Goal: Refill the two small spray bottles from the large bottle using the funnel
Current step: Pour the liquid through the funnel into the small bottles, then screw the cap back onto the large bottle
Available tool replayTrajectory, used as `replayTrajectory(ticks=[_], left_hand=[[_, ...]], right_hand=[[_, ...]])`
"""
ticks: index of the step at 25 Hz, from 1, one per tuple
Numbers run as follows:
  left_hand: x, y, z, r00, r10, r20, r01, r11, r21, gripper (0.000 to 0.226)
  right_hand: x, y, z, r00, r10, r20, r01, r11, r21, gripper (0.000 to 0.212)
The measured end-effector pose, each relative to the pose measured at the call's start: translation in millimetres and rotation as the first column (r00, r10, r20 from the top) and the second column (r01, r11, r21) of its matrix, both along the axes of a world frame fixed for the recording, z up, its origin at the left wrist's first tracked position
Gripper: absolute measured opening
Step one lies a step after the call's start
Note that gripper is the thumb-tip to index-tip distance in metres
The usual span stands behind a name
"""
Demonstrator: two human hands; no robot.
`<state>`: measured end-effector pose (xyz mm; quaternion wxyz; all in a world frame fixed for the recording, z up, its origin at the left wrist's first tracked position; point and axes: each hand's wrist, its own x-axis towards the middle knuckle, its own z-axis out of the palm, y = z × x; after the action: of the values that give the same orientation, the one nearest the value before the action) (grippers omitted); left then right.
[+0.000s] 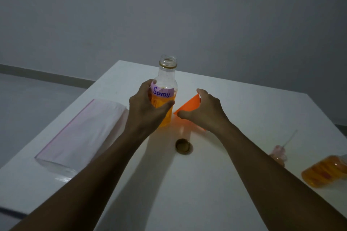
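The uncapped large bottle (166,78), upright on the table (247,118), is gripped around its body by the left hand (144,108). The orange funnel (188,105), just beside it, is held between thumb and fingers of the right hand (208,110). A cap (183,146) lies nearer.

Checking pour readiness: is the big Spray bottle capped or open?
Open: large bottle shows a bare mouth; a cap lies on the table nearby.
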<state>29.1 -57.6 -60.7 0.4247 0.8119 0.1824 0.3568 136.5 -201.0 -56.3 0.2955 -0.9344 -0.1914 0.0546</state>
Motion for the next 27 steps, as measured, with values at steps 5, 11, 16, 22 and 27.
replayTrajectory(ticks=[5, 11, 16, 22, 27], left_hand=[[-4, 4, -9, 1.0, 0.015, 0.016, -0.015, 1.0, -0.027, 0.075], [-14, 6, -13, 0.996, -0.089, -0.024, 0.086, 0.991, -0.1, 0.083], [-23, 6, -33, 0.987, -0.143, -0.077, 0.129, 0.979, -0.16, 0.08], [-30, 5, -46, 0.968, -0.204, -0.144, 0.173, 0.963, -0.206, 0.08], [-30, 7, -49, 0.97, -0.214, -0.115, 0.187, 0.96, -0.21, 0.073]], right_hand=[[-3, 1, -4, 1.0, 0.006, 0.022, -0.006, 1.0, -0.024, 0.116], [-29, -26, 13, 0.976, -0.052, 0.21, 0.008, 0.979, 0.205, 0.084], [-94, -51, -4, 0.944, 0.233, 0.232, -0.248, 0.968, 0.035, 0.044], [-113, -38, -23, 0.934, 0.329, 0.138, -0.312, 0.941, -0.134, 0.055], [-89, -38, 10, 0.94, 0.165, 0.297, -0.229, 0.954, 0.194, 0.024]])
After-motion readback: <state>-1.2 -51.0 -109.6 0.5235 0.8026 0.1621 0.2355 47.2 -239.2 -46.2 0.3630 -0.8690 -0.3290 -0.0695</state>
